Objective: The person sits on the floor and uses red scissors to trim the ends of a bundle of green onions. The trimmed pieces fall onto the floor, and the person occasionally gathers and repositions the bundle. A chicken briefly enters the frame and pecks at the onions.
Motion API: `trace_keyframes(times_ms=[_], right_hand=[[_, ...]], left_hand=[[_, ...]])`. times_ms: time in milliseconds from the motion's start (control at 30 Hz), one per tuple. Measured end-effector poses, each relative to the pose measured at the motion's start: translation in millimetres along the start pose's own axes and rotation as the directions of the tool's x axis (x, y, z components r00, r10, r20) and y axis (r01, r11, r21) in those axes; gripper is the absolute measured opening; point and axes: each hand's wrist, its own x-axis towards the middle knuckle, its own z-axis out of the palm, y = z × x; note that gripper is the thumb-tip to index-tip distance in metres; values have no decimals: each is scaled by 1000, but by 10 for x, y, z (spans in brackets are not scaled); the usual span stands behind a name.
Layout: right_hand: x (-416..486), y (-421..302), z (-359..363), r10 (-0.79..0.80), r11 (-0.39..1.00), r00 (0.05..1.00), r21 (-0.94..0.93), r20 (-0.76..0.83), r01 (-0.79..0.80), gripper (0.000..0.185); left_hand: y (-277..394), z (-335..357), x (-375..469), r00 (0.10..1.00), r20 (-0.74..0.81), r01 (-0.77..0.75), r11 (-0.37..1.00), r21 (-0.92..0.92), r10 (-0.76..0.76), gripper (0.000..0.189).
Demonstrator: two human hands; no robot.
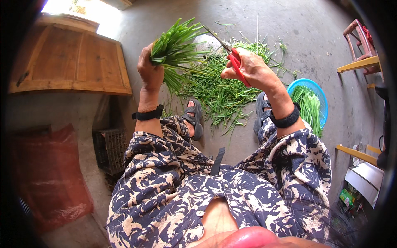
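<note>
My left hand (150,68) is closed around a bunch of long green leaves (173,46), perhaps garlic chives, with the tips fanning out to the right. In my right hand (254,68) are red-handled scissors (234,59). Their metal blades point up and left, close to the bunch's upper right tips; whether they touch it I cannot tell. A heap of loose green leaves and trimmings (217,90) lies on the floor beneath and between both hands. Beside my right forearm, a blue plastic basket (324,102) holds more long green leaves (310,108), lined up lengthwise.
My sandalled feet (194,119) stand on the concrete floor (229,139) at the near side of the heap. A wooden cabinet (71,59) is at the left, above a dark crate (111,148) and red sheeting (55,176). Stools or chairs (359,63) stand at the right.
</note>
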Motion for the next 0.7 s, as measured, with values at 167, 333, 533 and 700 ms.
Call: trace_keyframes(times_ms=[167, 333, 533, 700], right_hand=[[17, 96, 73, -82, 984, 996, 155, -45, 88, 55], [24, 108, 35, 42, 933, 998, 356, 45, -56, 51], [26, -4, 8, 78, 980, 995, 178, 58, -87, 51], [52, -47, 18, 57, 994, 994, 93, 93, -65, 55]], left_hand=[[-49, 10, -29, 1000, 1, -21, 999, -36, 21, 25], [-140, 1, -149, 967, 126, 243, 948, -205, -221, 17], [-60, 57, -161, 896, 225, 443, 794, -416, -382, 16], [-54, 43, -151, 908, 271, 398, 860, -320, -319, 16]])
